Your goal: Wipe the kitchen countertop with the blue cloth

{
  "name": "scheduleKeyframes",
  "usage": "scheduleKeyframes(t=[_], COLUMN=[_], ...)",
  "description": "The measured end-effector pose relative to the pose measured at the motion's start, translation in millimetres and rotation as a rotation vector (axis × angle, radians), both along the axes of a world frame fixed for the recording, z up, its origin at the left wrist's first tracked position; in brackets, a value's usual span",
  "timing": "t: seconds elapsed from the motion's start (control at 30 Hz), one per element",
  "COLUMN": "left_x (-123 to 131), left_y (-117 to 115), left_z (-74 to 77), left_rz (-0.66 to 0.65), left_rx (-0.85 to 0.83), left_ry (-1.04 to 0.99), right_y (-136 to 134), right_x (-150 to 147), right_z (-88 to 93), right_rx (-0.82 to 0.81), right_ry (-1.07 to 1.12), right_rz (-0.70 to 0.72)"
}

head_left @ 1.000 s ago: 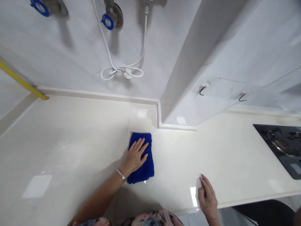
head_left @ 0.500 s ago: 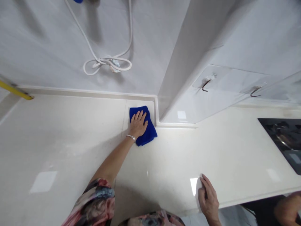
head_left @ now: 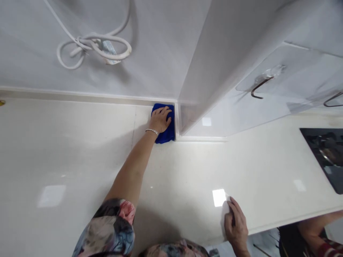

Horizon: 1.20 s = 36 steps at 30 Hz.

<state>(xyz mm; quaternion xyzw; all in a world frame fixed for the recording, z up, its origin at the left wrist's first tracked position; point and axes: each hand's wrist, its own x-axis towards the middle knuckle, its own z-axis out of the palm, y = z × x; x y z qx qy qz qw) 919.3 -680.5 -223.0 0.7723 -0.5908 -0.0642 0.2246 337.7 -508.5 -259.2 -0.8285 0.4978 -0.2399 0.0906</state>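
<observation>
My left hand lies flat, fingers together, on a folded blue cloth and presses it onto the cream countertop. The cloth sits in the back corner where the wall upstand meets the white boxed column. A bracelet is on that wrist. My right hand rests near the counter's front edge with its fingers curled loosely on the surface, holding nothing that I can see.
A coiled white cable hangs on the tiled wall above the counter. A black hob is set into the counter at the right. Two metal hooks are stuck to the wall. Another person's arm shows at the bottom right.
My left hand has slid the blue cloth away from me across the counter into the back corner. My right hand has stayed at the front edge. The view has moved closer.
</observation>
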Motion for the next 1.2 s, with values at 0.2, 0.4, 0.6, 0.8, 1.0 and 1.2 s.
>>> scheduleKeyframes(t=[0.2, 0.4, 0.6, 0.8, 1.0, 1.2], left_x=[-7.1, -14.3, -22.2, -39.6, -68.9, -80.9], left_y=[-5.2, -10.4, -10.4, 29.9, 77.8, 88.4], left_z=[5.9, 8.3, 17.1, 15.7, 15.4, 15.7], left_rz=[0.086, 0.159, 0.219, 0.189, 0.160, 0.149], left_rx=[-0.039, -0.021, -0.003, -0.018, -0.058, -0.087], left_ry=[-0.018, -0.002, 0.025, 0.009, -0.014, -0.033], right_y=[-0.2, -2.6, -6.1, -10.3, -12.4, -11.9], right_x=[-1.4, -0.1, 0.2, 1.4, 2.2, 3.6], right_z=[-6.1, -13.7, -22.1, -26.1, -27.9, -29.1], right_rx=[-0.006, -0.037, -0.041, -0.074, -0.076, -0.088], right_ry=[-0.018, -0.059, -0.091, -0.111, -0.123, -0.122], right_rz=[0.010, 0.007, 0.016, 0.016, 0.026, 0.017])
